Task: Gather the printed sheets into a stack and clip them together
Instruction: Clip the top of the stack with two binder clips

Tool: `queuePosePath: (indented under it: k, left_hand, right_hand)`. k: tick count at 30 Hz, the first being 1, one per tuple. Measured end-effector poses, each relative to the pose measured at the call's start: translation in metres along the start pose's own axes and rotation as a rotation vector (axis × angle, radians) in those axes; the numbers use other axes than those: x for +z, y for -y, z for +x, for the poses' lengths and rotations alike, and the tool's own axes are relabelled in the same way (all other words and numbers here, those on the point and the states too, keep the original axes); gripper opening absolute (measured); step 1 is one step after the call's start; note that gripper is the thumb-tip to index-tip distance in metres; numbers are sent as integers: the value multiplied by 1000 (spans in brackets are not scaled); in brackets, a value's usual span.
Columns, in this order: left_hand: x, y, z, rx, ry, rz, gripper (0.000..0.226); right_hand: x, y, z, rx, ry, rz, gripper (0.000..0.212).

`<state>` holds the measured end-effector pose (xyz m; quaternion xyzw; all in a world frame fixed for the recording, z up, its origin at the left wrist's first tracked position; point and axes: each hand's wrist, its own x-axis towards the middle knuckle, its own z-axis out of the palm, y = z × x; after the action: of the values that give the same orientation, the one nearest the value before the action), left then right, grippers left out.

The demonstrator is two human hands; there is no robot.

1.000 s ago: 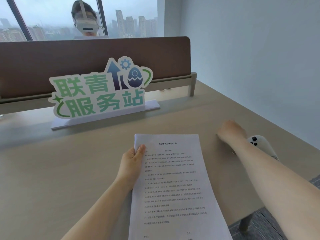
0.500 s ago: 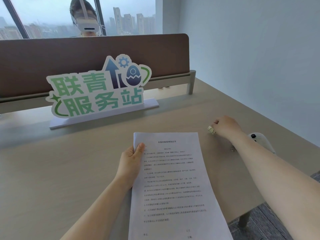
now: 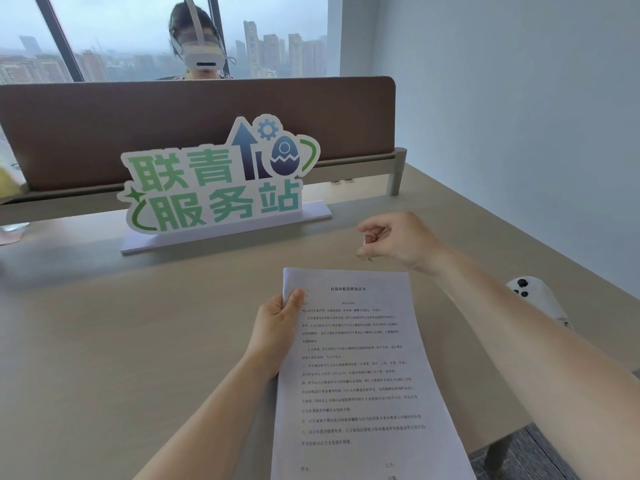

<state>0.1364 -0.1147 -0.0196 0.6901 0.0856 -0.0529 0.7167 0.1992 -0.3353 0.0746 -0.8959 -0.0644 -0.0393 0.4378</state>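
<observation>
**Clip in hand, stack held at its near-left corner region**

Beige desk surface fills our view, backed by a brown partition (image 3: pixel 194 133) and a window onto a hazy skyline.

Our left hand (image 3: pixel 277 334) grips the printed sheets (image 3: pixel 360 375) at their left edge near the top, thumb lying on the upper face and fingers curled underneath. The sheets read as one squared stack, raised off the desk (image 3: pixel 104 341), with the long axis running from the near edge of the desk away from us toward the partition.

Our right hand (image 3: pixel 401 240) hovers above the desk just beyond the top right corner of the stack, fingers curled and pinching a small metallic clip (image 3: pixel 369 239). The clip's exact type is too small to tell.

We judge gathering complete and clipping not yet done. The governing relation: the stack's top edge lies toward us and to the left of the right hand, which is the nearer hand to that edge. The clip would need to travel a short way back and left to reach the top edge.

Further out, a green lettered sign (image 3: pixel 218 178) stands near the partition, a white controller (image 3: pixel 535 299) rests at the right edge, and another person wearing a headset (image 3: pixel 202 60) sits beyond the partition.
</observation>
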Motion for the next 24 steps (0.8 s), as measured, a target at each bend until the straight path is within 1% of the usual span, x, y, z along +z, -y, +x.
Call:
queuePosePath:
  k: [4,9,11,14,24]
  left_hand:
    - [-1,1,0,8,6,-9,27]
    - [-3,2,0,20,35,-34,28]
    - [-3,3,1,29,42,-55,27]
    - [-5,5,1,47,51,-70,26]
    - [-4,9,-1,106,67,-88,23]
  right_hand:
    - [27,27,-5,-116,92,63,45]
    - [45,39,-1,-223,111,110,33]
    - [48,41,2,-236,121,110,31]
    - [52,44,7,-242,158,98,34]
    - [49,54,15,-242,292,10,27]
